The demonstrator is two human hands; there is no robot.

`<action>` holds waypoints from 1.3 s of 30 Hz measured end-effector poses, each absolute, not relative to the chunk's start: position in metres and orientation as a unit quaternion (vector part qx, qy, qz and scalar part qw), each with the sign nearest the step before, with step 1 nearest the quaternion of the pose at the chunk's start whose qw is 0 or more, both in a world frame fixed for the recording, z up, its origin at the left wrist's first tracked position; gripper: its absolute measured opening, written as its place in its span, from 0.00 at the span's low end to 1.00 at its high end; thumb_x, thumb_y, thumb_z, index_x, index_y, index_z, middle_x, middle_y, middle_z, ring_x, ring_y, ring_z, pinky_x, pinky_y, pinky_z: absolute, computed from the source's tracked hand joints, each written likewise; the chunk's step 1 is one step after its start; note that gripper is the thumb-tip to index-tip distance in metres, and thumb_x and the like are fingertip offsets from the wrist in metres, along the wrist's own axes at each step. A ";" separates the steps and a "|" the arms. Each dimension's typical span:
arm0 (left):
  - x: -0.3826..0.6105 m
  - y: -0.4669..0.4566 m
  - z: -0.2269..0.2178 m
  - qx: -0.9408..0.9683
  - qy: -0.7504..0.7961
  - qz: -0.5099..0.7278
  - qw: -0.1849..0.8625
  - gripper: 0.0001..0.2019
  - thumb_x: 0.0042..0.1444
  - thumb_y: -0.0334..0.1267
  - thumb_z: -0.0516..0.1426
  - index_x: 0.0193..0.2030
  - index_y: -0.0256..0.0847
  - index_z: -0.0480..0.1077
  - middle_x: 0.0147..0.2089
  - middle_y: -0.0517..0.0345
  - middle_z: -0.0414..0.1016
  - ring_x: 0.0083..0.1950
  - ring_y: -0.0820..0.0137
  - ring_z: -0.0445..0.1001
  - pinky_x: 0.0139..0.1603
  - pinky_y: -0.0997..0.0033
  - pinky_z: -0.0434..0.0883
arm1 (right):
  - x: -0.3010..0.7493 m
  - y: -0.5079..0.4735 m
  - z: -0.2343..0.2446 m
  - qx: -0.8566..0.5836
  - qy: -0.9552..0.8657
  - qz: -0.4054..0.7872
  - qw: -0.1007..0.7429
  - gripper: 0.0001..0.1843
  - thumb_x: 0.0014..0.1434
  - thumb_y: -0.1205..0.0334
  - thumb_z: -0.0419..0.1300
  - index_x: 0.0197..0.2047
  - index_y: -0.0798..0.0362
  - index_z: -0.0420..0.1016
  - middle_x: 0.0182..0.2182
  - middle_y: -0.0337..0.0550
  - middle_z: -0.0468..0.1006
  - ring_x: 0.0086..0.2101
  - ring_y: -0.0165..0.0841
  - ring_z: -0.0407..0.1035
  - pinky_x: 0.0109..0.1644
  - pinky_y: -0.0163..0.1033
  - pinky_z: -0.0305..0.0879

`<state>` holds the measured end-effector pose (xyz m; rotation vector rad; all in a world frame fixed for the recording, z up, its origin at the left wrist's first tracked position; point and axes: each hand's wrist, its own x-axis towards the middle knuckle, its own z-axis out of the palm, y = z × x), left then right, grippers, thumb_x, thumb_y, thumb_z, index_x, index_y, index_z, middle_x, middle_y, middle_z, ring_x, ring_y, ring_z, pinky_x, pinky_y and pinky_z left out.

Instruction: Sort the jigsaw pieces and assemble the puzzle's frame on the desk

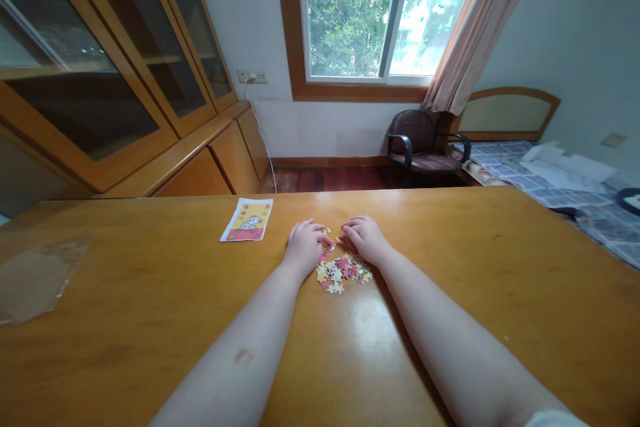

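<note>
A small heap of jigsaw puzzle pieces (344, 269), pink, yellow and cream, lies on the wooden table between my forearms. My left hand (305, 247) rests palm down at the heap's far left side. Its fingers are apart, and the fingertips touch or hover just over a few loose pieces. Opposite it, my right hand (366, 239) lies at the far right side of the heap, its fingers reaching left toward the same pieces. No piece shows in either hand, though the undersides are hidden. Left of my hands lies a picture card (249, 219) with a white animal on yellow and pink.
A clear plastic bag (37, 277) lies flat on the table (165, 320) at the left. Beyond the far edge are a glass-door cabinet (165, 60), a dark red armchair (417, 143) and a window (350, 13). A bed (540, 167) with papers stands at the right.
</note>
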<state>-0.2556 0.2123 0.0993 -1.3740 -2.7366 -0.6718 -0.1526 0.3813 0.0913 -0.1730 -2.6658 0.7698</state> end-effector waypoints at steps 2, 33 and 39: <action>-0.256 0.213 0.099 -0.435 -0.873 -0.220 0.001 0.19 0.50 0.26 0.52 0.33 0.55 0.79 0.51 0.66 0.76 0.62 0.63 0.63 0.66 0.54 0.55 | -0.153 0.383 0.090 -0.111 -0.941 0.253 0.195 0.23 0.66 0.54 0.47 0.32 0.47 0.82 0.40 0.42 0.81 0.46 0.37 0.68 0.57 0.47 0.53; -0.256 0.212 0.099 -0.378 -0.897 -0.227 0.032 0.10 0.55 0.40 0.55 0.39 0.46 0.76 0.50 0.56 0.76 0.62 0.58 0.63 0.64 0.55 0.57 | -0.152 0.375 0.093 0.028 -0.950 0.256 0.175 0.14 0.63 0.52 0.55 0.40 0.46 0.81 0.45 0.43 0.78 0.49 0.38 0.66 0.58 0.48 0.56; -0.254 0.211 0.099 -0.385 -0.893 -0.227 0.043 0.13 0.55 0.39 0.54 0.45 0.48 0.76 0.53 0.56 0.74 0.62 0.58 0.62 0.64 0.54 0.57 | -0.152 0.375 0.090 0.008 -0.960 0.229 0.163 0.16 0.64 0.51 0.53 0.38 0.45 0.82 0.47 0.42 0.78 0.51 0.39 0.63 0.59 0.50 0.53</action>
